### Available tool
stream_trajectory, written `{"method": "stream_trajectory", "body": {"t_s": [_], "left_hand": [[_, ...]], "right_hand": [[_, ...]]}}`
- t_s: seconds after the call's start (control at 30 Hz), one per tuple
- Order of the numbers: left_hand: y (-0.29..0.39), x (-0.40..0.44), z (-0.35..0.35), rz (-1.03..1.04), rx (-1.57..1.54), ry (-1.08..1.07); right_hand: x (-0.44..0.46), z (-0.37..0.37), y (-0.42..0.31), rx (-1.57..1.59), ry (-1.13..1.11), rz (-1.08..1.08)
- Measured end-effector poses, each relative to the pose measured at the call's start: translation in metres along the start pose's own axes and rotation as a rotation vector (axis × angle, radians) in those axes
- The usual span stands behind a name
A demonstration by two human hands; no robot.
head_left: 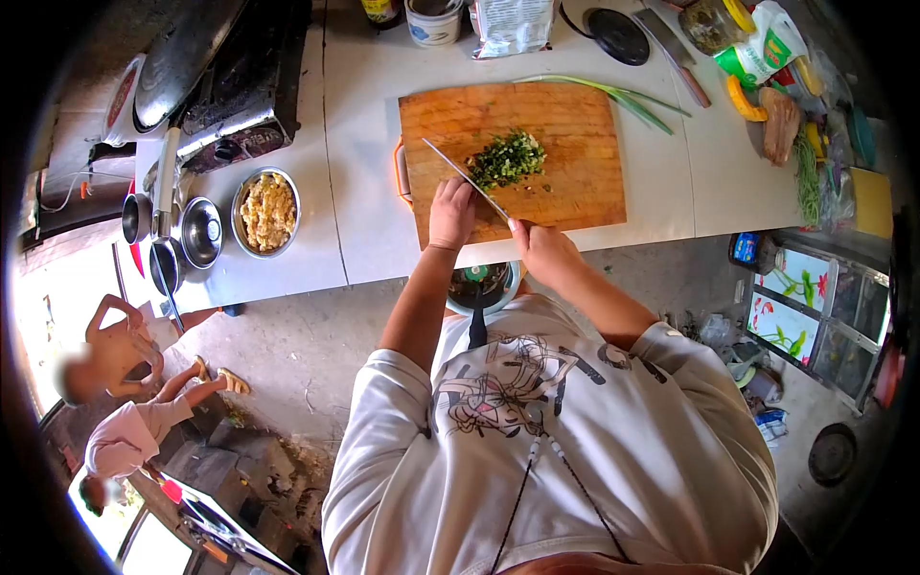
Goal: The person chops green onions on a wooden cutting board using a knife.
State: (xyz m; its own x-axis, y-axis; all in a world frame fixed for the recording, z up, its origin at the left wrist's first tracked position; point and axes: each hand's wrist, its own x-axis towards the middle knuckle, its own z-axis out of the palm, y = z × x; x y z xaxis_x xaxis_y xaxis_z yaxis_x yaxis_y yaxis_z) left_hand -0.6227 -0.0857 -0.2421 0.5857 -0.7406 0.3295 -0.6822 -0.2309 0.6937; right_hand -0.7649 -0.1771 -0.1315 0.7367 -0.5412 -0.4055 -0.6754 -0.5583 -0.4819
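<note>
A wooden cutting board (575, 163) lies on the white counter, with a heap of chopped greens (510, 158) near its middle. My right hand (546, 251) is closed round the handle of a knife (467, 179), whose blade slants up and left across the board beside the greens. My left hand (451, 213) rests at the blade's left side, over the board's lower left part. Its fingers are together near the blade; what they press on, if anything, is hidden. Long green stalks (628, 99) lie across the board's upper right corner.
A metal bowl of yellowish food (267, 212) sits left of the board, beside empty bowls (202, 233) and a stove (249, 86). A cleaver (673, 59) and a black lid (618, 36) lie at the back right. Two people (125, 436) are at the lower left.
</note>
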Motion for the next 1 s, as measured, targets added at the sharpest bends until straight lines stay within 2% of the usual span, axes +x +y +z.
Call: {"method": "stream_trajectory", "body": {"t_s": [0.03, 0.1, 0.13, 0.2, 0.23, 0.3, 0.43, 0.5, 0.53, 0.6, 0.77, 0.83, 0.87, 0.93, 0.97, 1.0], "left_hand": [[-0.001, -0.001, 0.001, -0.006, -0.001, -0.001], [-0.002, -0.004, 0.005, 0.01, 0.007, 0.054], [-0.005, -0.006, 0.008, 0.006, 0.009, 0.058], [-0.007, -0.007, 0.005, 0.028, 0.029, 0.033], [-0.004, -0.006, 0.002, 0.035, 0.03, 0.038], [0.004, -0.008, -0.007, 0.074, 0.182, 0.051], [-0.008, -0.01, 0.0, 0.074, 0.101, 0.066], [-0.012, -0.01, 0.003, 0.059, 0.006, 0.068], [-0.012, -0.011, 0.004, 0.057, 0.002, 0.067], [-0.012, -0.012, 0.005, 0.002, 0.005, 0.041], [-0.012, -0.013, 0.003, 0.027, 0.032, 0.067], [-0.009, -0.012, 0.001, 0.029, 0.048, 0.068], [-0.008, -0.012, -0.001, 0.04, 0.051, 0.067], [-0.006, -0.01, -0.002, 0.061, 0.052, 0.074], [-0.007, -0.011, -0.002, 0.071, 0.061, 0.071], [-0.007, -0.011, -0.002, 0.077, 0.07, 0.071]], "right_hand": [[0.004, 0.007, 0.001, -0.002, -0.006, 0.001], [0.015, 0.023, 0.007, 0.044, 0.166, -0.115], [0.019, 0.025, 0.009, 0.043, 0.163, -0.12], [0.025, 0.026, 0.008, 0.009, 0.107, 0.009], [0.027, 0.02, 0.011, 0.008, 0.115, 0.006], [0.031, 0.001, 0.019, 0.153, -0.103, 0.11], [0.016, -0.008, 0.016, 0.163, -0.109, 0.155], [0.007, -0.017, 0.007, 0.119, -0.21, 0.152], [0.002, -0.014, 0.005, 0.117, -0.211, 0.156], [-0.005, -0.007, 0.002, 0.041, -0.009, -0.035], [0.014, 0.028, 0.015, 0.036, 0.02, -0.107], [0.023, 0.03, 0.007, 0.008, 0.142, -0.128], [0.027, 0.025, 0.006, 0.013, 0.147, -0.128], [0.034, 0.006, 0.005, 0.067, -0.178, 0.124], [0.03, 0.012, 0.015, 0.142, -0.046, 0.026], [0.026, 0.005, 0.015, 0.136, -0.044, 0.022]]}}
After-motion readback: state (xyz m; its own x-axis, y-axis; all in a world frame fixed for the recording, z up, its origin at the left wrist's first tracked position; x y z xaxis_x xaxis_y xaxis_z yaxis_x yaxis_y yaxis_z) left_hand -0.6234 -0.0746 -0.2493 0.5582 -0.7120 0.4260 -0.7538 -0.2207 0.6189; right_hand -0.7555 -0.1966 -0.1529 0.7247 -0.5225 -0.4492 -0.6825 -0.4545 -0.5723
